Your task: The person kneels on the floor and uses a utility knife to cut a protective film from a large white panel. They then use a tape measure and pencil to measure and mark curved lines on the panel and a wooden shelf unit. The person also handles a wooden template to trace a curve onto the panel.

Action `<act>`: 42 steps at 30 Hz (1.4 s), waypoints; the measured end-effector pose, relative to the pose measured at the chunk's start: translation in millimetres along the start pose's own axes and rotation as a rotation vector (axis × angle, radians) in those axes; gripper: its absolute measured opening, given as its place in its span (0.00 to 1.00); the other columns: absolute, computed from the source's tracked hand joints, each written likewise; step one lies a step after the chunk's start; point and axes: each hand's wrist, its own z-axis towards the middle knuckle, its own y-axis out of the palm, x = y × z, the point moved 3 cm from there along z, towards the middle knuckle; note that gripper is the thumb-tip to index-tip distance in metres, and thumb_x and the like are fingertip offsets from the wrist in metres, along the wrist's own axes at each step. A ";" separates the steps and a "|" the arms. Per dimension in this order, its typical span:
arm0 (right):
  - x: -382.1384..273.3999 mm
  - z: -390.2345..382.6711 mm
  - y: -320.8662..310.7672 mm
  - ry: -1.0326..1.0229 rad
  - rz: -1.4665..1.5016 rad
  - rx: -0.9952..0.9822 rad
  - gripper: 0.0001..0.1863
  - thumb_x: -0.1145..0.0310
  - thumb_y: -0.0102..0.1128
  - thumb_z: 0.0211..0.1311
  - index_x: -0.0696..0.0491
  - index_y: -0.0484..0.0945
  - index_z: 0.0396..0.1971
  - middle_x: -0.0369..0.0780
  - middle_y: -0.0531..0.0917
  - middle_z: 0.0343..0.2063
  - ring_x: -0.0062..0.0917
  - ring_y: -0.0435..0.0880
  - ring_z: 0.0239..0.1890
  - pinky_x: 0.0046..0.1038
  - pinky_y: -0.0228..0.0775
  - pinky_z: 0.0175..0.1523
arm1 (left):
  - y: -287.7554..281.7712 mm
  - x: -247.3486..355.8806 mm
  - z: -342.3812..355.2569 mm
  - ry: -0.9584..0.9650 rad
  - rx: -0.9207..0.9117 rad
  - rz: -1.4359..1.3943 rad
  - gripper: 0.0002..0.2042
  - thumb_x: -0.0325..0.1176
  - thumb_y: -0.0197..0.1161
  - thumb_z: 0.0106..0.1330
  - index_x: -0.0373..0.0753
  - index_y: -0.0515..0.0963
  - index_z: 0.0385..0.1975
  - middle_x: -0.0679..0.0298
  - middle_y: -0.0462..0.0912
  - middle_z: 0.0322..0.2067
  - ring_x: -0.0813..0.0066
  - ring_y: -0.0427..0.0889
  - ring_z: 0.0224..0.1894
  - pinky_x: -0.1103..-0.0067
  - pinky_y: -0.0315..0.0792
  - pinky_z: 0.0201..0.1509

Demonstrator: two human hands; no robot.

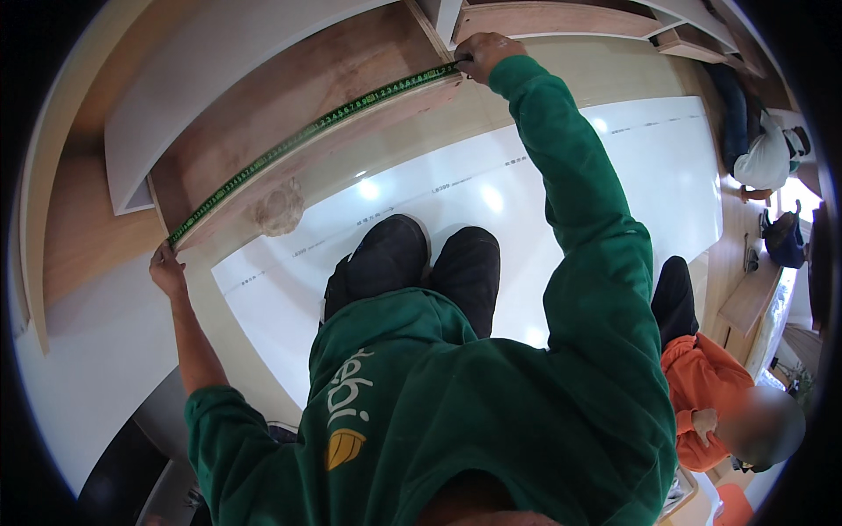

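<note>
Green tape measure (pixel 316 129) runs taut along the bare front edge of a wooden cabinet compartment (pixel 289 96), its blade crowded with pale yellowish-green numerals and boxed marks at intervals. At one end the person's right hand (pixel 488 57) has its fingers closed on the tape by the compartment's corner; at the other, the left hand (pixel 168 269) pinches it between thumb and fingers.

More writing stands on the dark green sweatshirt (pixel 491 412): large white rounded letters down the chest, above a yellow segmented emblem. Thin broken lines of small dark print, with arrows, cross the glossy white sheet (pixel 605 167) spread on the floor, and ceiling lights shine back from it in bright spots. Dark-trousered knees (pixel 386 254) show over the sheet, and a crumpled, translucent brownish thing (pixel 279 208) lies near its edge, of a kind I cannot tell.

Pale beige floor (pixel 579 66) borders the sheet, with more wooden compartments beyond. Over to the right, one co-worker in an orange top (pixel 702 377) sits near the sheet, and another in a pale shirt (pixel 765 162) bends farther off, near a dark bag (pixel 783 238)
</note>
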 end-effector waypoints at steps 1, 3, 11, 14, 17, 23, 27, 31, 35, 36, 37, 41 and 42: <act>0.0 -0.3 0.7 0.009 0.008 -0.011 0.15 0.54 0.55 0.60 0.33 0.80 0.47 0.32 0.80 0.49 0.29 0.77 0.54 0.46 0.66 0.59 | -0.2 -0.1 0.0 0.000 -0.001 0.009 0.17 0.40 0.56 0.69 0.31 0.81 0.42 0.57 0.85 0.31 0.72 0.85 0.30 0.79 0.78 0.21; 0.0 -1.0 1.5 0.009 0.009 -0.004 0.15 0.54 0.55 0.61 0.33 0.80 0.47 0.31 0.80 0.49 0.29 0.77 0.54 0.46 0.66 0.59 | -0.7 0.3 0.6 0.001 -0.002 0.028 0.17 0.41 0.56 0.69 0.32 0.81 0.42 0.57 0.85 0.31 0.72 0.85 0.31 0.79 0.78 0.21; -0.3 -2.3 3.4 0.011 0.047 -0.011 0.14 0.54 0.54 0.61 0.33 0.81 0.46 0.31 0.80 0.49 0.29 0.77 0.54 0.47 0.66 0.58 | 0.8 -1.3 1.9 -0.027 -0.014 0.055 0.18 0.42 0.55 0.69 0.33 0.81 0.44 0.57 0.85 0.31 0.72 0.86 0.34 0.79 0.76 0.20; -2.4 -4.9 1.2 0.006 0.073 -0.004 0.13 0.55 0.55 0.60 0.34 0.82 0.44 0.33 0.81 0.47 0.30 0.78 0.53 0.47 0.66 0.57 | 1.2 -2.7 -0.4 0.004 -0.009 0.000 0.17 0.42 0.55 0.69 0.34 0.81 0.44 0.58 0.85 0.31 0.72 0.86 0.34 0.79 0.75 0.21; -5.2 -9.7 -3.0 -0.004 0.063 0.044 0.12 0.56 0.57 0.59 0.35 0.83 0.42 0.34 0.82 0.44 0.31 0.79 0.50 0.48 0.66 0.57 | 1.2 -6.2 -1.7 -0.043 0.007 -0.070 0.17 0.42 0.56 0.69 0.34 0.81 0.44 0.59 0.85 0.31 0.73 0.85 0.33 0.80 0.75 0.22; -7.1 -14.3 -6.1 -0.015 0.087 0.083 0.11 0.56 0.57 0.59 0.35 0.84 0.40 0.35 0.83 0.42 0.32 0.81 0.48 0.48 0.66 0.56 | 0.1 -6.5 -0.2 -0.089 0.016 -0.009 0.17 0.43 0.57 0.69 0.35 0.81 0.44 0.61 0.85 0.31 0.75 0.85 0.34 0.81 0.73 0.21; -6.2 -15.5 -2.9 -0.012 0.094 0.092 0.11 0.57 0.57 0.59 0.35 0.84 0.41 0.34 0.82 0.43 0.32 0.80 0.49 0.49 0.65 0.56 | 0.4 -4.9 -1.8 -0.087 0.007 -0.015 0.17 0.43 0.56 0.69 0.35 0.81 0.44 0.61 0.85 0.31 0.75 0.85 0.34 0.81 0.73 0.21; -5.7 -14.3 -0.8 0.009 0.097 0.086 0.11 0.57 0.58 0.59 0.35 0.84 0.41 0.34 0.82 0.45 0.32 0.79 0.50 0.50 0.63 0.57 | 1.0 -4.2 -2.4 -0.090 0.013 -0.023 0.17 0.43 0.56 0.69 0.35 0.81 0.44 0.61 0.85 0.31 0.74 0.85 0.35 0.80 0.73 0.20; -6.5 -13.7 -1.6 -0.004 0.095 0.069 0.11 0.57 0.58 0.59 0.35 0.83 0.41 0.34 0.81 0.45 0.32 0.79 0.51 0.50 0.63 0.57 | 0.6 -5.8 -1.6 -0.118 0.014 -0.014 0.17 0.42 0.56 0.69 0.34 0.81 0.44 0.60 0.85 0.32 0.74 0.85 0.35 0.80 0.74 0.20; -7.0 -14.1 -2.2 -0.011 0.087 0.078 0.11 0.57 0.58 0.59 0.34 0.83 0.41 0.34 0.81 0.45 0.32 0.79 0.51 0.50 0.63 0.57 | 0.3 -5.8 -1.2 -0.098 0.013 -0.006 0.17 0.42 0.56 0.69 0.34 0.81 0.45 0.60 0.85 0.32 0.74 0.85 0.34 0.80 0.74 0.21; -7.4 -14.4 -2.7 -0.015 0.080 0.083 0.12 0.57 0.58 0.59 0.34 0.83 0.41 0.34 0.81 0.45 0.32 0.79 0.51 0.50 0.63 0.57 | 0.2 -5.8 -1.0 -0.084 0.009 -0.010 0.17 0.42 0.56 0.69 0.34 0.81 0.45 0.60 0.85 0.32 0.74 0.85 0.34 0.80 0.74 0.21; -8.7 -16.2 -2.9 0.000 0.089 0.073 0.11 0.57 0.58 0.59 0.34 0.83 0.41 0.34 0.81 0.45 0.32 0.79 0.51 0.51 0.63 0.57 | -0.5 -8.2 0.1 -0.099 0.004 -0.008 0.17 0.42 0.56 0.69 0.34 0.80 0.46 0.60 0.85 0.31 0.74 0.85 0.34 0.80 0.75 0.20; -8.8 -16.7 -2.9 0.007 0.079 0.071 0.11 0.57 0.58 0.59 0.34 0.83 0.41 0.34 0.81 0.45 0.32 0.79 0.51 0.51 0.63 0.57 | -0.5 -8.3 0.4 -0.087 0.009 0.003 0.17 0.42 0.56 0.69 0.34 0.80 0.45 0.60 0.85 0.31 0.74 0.85 0.34 0.80 0.74 0.20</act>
